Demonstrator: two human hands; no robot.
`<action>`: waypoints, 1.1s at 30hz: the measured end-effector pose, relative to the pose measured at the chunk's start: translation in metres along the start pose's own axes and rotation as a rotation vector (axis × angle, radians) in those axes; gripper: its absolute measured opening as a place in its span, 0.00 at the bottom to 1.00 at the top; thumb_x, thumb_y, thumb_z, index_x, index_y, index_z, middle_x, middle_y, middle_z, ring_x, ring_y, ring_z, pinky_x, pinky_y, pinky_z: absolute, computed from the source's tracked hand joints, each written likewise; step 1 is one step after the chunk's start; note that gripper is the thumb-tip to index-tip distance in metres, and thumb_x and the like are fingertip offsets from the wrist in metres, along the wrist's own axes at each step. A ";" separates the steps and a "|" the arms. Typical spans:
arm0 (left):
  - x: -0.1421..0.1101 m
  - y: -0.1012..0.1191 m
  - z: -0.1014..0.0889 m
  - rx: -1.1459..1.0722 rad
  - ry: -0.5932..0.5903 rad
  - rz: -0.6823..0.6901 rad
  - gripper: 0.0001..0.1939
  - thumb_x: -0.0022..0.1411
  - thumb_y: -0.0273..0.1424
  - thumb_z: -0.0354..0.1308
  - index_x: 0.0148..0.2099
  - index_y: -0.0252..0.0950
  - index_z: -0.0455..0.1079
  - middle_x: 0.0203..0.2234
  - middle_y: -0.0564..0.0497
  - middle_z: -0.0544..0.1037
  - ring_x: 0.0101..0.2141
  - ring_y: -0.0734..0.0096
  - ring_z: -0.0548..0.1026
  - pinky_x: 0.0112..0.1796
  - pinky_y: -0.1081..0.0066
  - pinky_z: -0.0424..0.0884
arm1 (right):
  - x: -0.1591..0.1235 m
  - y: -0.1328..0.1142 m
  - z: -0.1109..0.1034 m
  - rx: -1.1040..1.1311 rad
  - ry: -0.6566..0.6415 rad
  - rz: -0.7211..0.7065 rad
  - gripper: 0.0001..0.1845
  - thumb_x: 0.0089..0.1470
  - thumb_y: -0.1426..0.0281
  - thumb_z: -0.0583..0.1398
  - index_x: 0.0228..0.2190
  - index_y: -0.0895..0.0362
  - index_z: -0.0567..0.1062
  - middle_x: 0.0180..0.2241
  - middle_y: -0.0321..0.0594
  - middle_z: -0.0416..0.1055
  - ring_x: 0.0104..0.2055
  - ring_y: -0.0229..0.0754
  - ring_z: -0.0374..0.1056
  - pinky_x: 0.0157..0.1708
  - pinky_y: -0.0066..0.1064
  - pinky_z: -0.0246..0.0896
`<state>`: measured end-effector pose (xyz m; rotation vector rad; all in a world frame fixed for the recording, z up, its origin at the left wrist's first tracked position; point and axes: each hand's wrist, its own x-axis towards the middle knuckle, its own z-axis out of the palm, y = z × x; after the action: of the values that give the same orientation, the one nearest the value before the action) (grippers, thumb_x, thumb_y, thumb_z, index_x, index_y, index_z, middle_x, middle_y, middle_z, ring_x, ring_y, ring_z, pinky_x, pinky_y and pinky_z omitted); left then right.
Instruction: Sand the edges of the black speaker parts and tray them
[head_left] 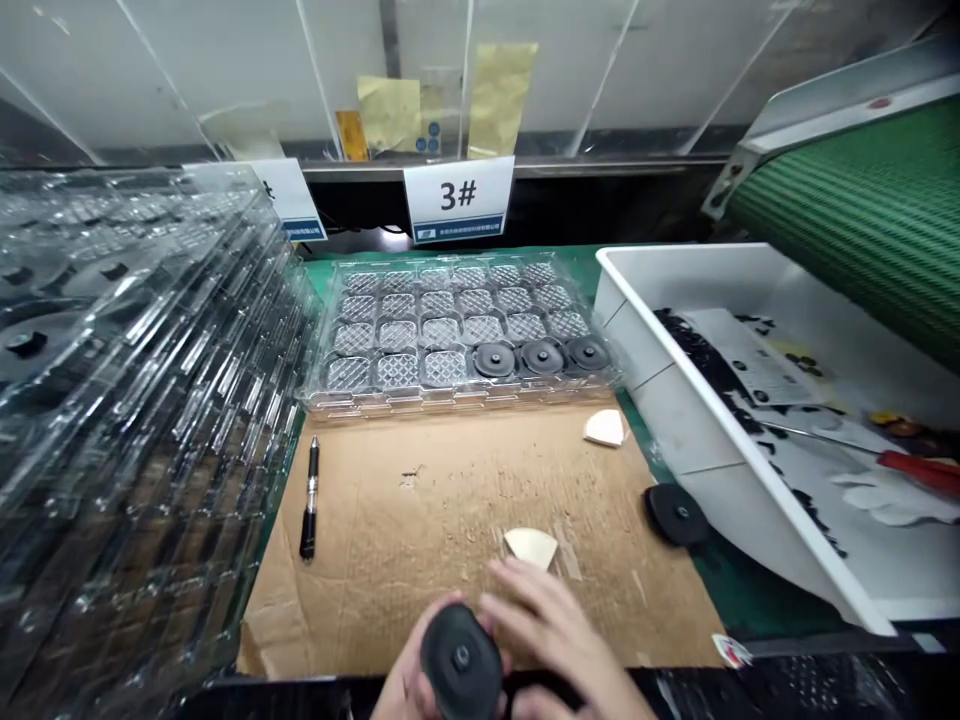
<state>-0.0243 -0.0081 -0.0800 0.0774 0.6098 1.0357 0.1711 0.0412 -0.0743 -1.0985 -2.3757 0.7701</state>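
Observation:
At the bottom of the head view, my left hand [406, 676] is closed around a black disc-shaped part [459, 675] with a small round hub in its middle. Just to the right is my right hand [570, 640], slightly blurred, its fingers spread beside the disc and holding nothing that I can see. A cream wedge-shaped piece [531, 546] lies on the cardboard just beyond the right fingertips. Further off stands a clear plastic tray [397, 310] with rows of pockets. Three similar black discs [541, 357] sit in its front row at the right.
Stacked clear trays [150, 400] rise at the left. On the cardboard [390, 560] lie a black pen [310, 500] and a second wedge [604, 428]. Another black disc [676, 514] rests near the right edge. A white bin [720, 450] holds small black scraps and a red-handled tool [919, 470].

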 end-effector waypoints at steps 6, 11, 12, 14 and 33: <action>0.001 0.025 0.010 -0.255 0.035 0.182 0.23 0.48 0.40 0.63 0.49 0.47 0.71 0.49 0.54 0.75 0.51 0.60 0.70 0.50 0.71 0.67 | 0.007 0.034 -0.003 -0.204 0.207 0.220 0.22 0.52 0.67 0.59 0.50 0.46 0.70 0.46 0.45 0.68 0.39 0.48 0.67 0.36 0.43 0.69; 0.000 0.032 0.021 -0.204 0.104 0.254 0.24 0.46 0.38 0.64 0.49 0.46 0.72 0.48 0.54 0.76 0.49 0.60 0.72 0.47 0.73 0.70 | 0.025 0.039 0.000 -0.108 0.239 0.237 0.16 0.55 0.70 0.54 0.45 0.50 0.73 0.40 0.47 0.67 0.35 0.48 0.67 0.35 0.45 0.67; -0.001 0.032 0.024 -0.193 0.119 0.260 0.25 0.46 0.38 0.64 0.49 0.46 0.71 0.48 0.53 0.76 0.49 0.59 0.72 0.47 0.73 0.70 | 0.029 0.035 -0.002 -0.074 0.236 0.249 0.15 0.56 0.70 0.53 0.44 0.51 0.73 0.37 0.46 0.67 0.35 0.47 0.67 0.34 0.43 0.68; -0.003 0.032 0.029 -0.177 0.149 0.275 0.24 0.47 0.38 0.63 0.49 0.45 0.71 0.49 0.51 0.75 0.49 0.59 0.72 0.47 0.72 0.70 | 0.033 0.022 -0.004 0.007 0.208 0.264 0.14 0.58 0.70 0.53 0.45 0.53 0.71 0.34 0.43 0.69 0.31 0.44 0.68 0.29 0.36 0.69; -0.003 0.026 0.073 0.090 0.321 0.274 0.26 0.42 0.34 0.69 0.47 0.47 0.72 0.43 0.52 0.78 0.43 0.65 0.75 0.43 0.73 0.70 | 0.077 -0.091 -0.073 0.383 -0.043 -0.051 0.13 0.55 0.77 0.52 0.38 0.57 0.74 0.32 0.40 0.73 0.33 0.37 0.69 0.34 0.27 0.67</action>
<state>-0.0083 0.0189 -0.0095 0.0759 0.9568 1.2977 0.1148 0.0754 0.0490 -0.8652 -2.1550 1.1794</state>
